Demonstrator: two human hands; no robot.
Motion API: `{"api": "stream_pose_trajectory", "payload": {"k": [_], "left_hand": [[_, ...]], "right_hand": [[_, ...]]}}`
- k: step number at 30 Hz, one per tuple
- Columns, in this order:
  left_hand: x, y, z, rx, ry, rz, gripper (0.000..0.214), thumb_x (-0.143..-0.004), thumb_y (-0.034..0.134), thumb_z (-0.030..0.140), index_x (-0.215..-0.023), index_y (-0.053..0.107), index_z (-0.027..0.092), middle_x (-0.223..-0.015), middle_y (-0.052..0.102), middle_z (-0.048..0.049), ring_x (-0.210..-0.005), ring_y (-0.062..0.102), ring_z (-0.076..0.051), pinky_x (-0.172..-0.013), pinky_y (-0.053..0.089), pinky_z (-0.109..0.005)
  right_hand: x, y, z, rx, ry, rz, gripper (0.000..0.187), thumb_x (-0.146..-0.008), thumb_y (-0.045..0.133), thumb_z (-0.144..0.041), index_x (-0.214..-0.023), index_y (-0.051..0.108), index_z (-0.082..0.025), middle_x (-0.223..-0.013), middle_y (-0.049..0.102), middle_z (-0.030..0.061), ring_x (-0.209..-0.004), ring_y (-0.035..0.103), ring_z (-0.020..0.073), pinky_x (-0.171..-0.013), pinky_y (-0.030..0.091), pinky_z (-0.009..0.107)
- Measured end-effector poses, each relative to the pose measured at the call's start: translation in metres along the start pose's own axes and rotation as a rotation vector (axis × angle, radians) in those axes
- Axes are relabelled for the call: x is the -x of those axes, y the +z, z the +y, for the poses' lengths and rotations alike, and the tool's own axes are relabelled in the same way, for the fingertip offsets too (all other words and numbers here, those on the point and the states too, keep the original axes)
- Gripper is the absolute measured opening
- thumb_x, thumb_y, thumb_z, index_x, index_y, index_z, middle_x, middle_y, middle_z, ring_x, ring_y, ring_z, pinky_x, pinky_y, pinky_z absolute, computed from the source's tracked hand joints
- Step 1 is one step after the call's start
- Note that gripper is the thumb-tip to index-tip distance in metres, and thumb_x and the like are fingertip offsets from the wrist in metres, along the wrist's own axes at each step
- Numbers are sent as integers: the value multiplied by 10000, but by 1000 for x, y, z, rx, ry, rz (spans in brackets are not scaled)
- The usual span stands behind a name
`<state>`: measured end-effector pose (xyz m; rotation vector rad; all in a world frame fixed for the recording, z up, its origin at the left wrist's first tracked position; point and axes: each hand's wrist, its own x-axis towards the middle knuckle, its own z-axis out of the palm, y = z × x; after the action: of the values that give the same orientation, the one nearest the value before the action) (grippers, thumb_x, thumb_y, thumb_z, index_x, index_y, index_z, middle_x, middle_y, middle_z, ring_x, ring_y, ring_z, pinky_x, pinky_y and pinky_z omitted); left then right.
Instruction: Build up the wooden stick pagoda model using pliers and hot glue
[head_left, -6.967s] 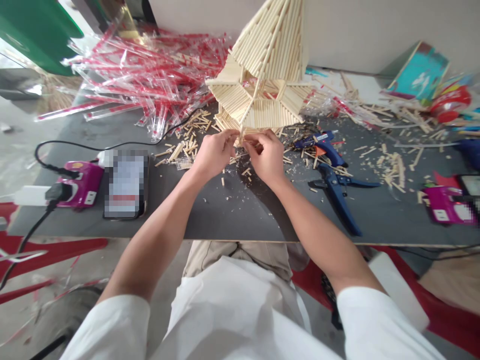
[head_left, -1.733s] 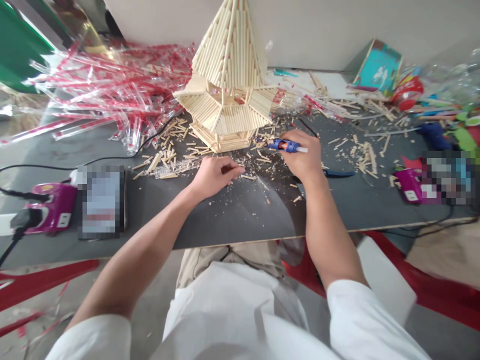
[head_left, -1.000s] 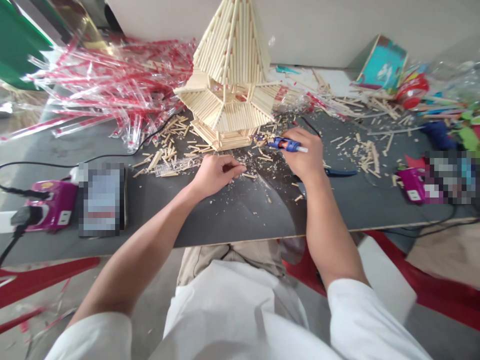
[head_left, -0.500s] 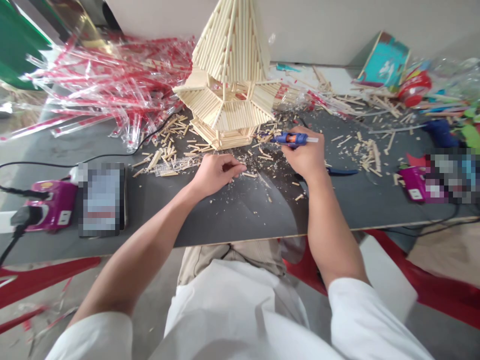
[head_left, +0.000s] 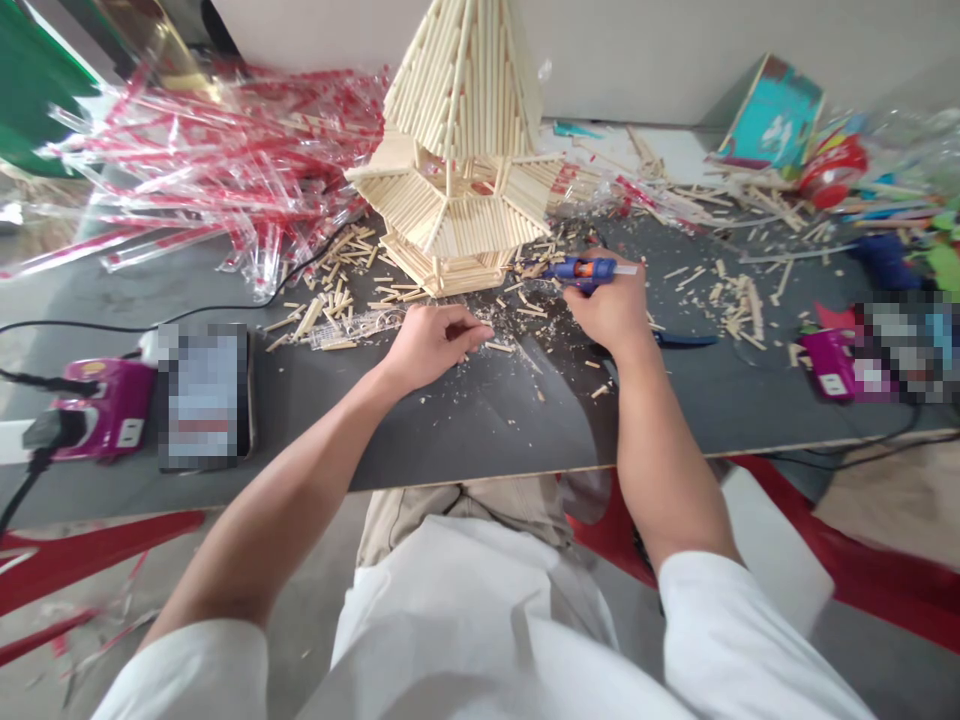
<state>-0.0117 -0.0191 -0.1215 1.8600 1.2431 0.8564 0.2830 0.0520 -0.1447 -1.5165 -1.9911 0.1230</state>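
A pagoda-like model [head_left: 465, 222] built of pale wooden sticks stands on the dark table, its tall pointed roof running out of the top of the view. In my right hand [head_left: 611, 315] is a blue hot glue gun [head_left: 581, 270] with a clear glue stick poking out of its back. The gun's nozzle points left, at the lower right edge of the model's base. My left hand [head_left: 431, 345] rests on the table in front of the model, thumb and fingertips pinched together. Whatever lies between those fingertips is too small to make out.
Clear-and-red plastic wrappers [head_left: 247, 150] are heaped at the back left. Stick offcuts [head_left: 326, 310] lie scattered around the model. A phone [head_left: 202, 395] and a purple power strip [head_left: 105, 405] sit at the left; blue-handled pliers [head_left: 682, 340] lie beyond my right wrist. A second blue glue gun [head_left: 889, 262] is far right.
Both hands and the glue gun stay almost in place. Only a slight shift of the whole view shows.
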Motion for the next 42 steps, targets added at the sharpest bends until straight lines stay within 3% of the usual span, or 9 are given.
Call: {"api": "stream_pose_trajectory", "payload": {"k": [11,19,24,32,42], "left_hand": [[0,0,0,3,9,-12,325,-930,710,459,-766,752,182,-657,737,-4,-551,685,-139,-612,495,-256],[0,-1,1,-6,7,-8,344,-927,702,486,-778,753,180,-663,749,-12,-558,694,-151,-610,503,-258],[0,-1,1,-2,14,-10,340,-928,700,486,-785,755,182,-665,749,-13,-568,698,-158,-611,505,-265],[1,-1,1,-13,17,-15,317,-943,695,448,-781,755,183,-654,736,-4,-562,694,-150,-624,503,-268],[0,-1,2,7,15,-11,300,-938,709,429,-801,762,167,-653,737,-9,-558,697,-146,-608,505,-247]], "right_hand": [[-1,-3,-4,43,52,-24,217,-724,617,-215,-941,622,-230,-853,709,96,-777,682,285,-795,571,436],[-2,-5,-4,35,35,-25,250,-738,623,-230,-988,605,-225,-883,701,126,-955,697,347,-957,548,504],[-2,-8,-5,61,17,0,199,-744,631,-220,-941,609,-239,-872,696,115,-970,692,334,-952,568,483],[-1,-10,-2,56,27,-23,310,-744,645,-196,-1053,629,-210,-1001,717,141,-1021,702,356,-979,546,497],[0,-12,-1,90,19,-24,300,-729,654,-165,-1027,655,-199,-894,707,127,-996,704,357,-988,552,489]]}}
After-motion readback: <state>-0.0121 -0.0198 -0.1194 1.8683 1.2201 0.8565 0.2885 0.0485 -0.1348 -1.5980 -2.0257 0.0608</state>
